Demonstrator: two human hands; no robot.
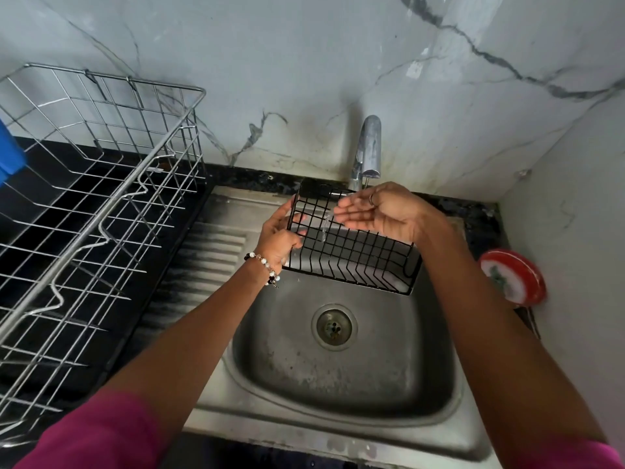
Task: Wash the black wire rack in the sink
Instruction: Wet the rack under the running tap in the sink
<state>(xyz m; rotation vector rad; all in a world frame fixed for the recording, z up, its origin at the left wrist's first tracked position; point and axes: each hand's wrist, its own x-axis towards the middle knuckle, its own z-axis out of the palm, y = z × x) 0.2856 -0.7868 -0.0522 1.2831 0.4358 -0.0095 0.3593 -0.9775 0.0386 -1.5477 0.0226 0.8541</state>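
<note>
**Operator:** While the black wire rack hangs tilted over the sink, which grip carries it?

**Technician:** The left hand alone. Its fingers are curled round the rack's left end wires. The right hand is spread flat, palm up, above the rack, just under the tap, catching a thin stream of water. It holds nothing.

**Operator:** Failure risks?

**Technician:** Judged from this hold: the end far from the grip is unsupported, so wet wires could slip or twist in the fingers and drop the rack into the basin. The weak stream may leave far corners unrinsed. Water deflected off the palm could splash beyond the basin.

**Operator:** Containers?

**Technician:** The rack carries nothing. Below the grip, the basin shows only its drain strainer and a wet film. Left of the grip, the steel dish basket on the counter appears unloaded. Right of the free hand, a red tub holds a whitish, green-flecked mass; contents cannot be identified.
</note>
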